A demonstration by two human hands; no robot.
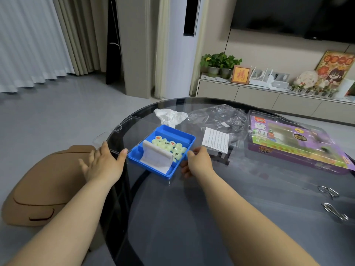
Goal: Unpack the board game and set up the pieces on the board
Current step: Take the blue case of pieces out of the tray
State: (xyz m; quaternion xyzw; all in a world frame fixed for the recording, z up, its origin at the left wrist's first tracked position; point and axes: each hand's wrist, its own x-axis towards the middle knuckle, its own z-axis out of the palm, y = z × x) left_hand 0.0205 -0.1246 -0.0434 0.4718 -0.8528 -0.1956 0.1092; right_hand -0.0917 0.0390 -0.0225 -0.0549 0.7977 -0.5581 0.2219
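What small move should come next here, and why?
Probably lift the folded white sheet out of the blue plastic tray with the left hand: it partly covers the pale green round pieces, and the right hand holds the tray's edge.

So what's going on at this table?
A person is unpacking a board game on a glass table. The blue tray is open. Its clear lid lies to the left, with the left hand resting flat on its near edge. The right hand holds the tray's right side. Pale green pieces and a folded white sheet are still in the tray; nothing is set up yet. A purple box, a plastic bag and a leaflet lie to the right.
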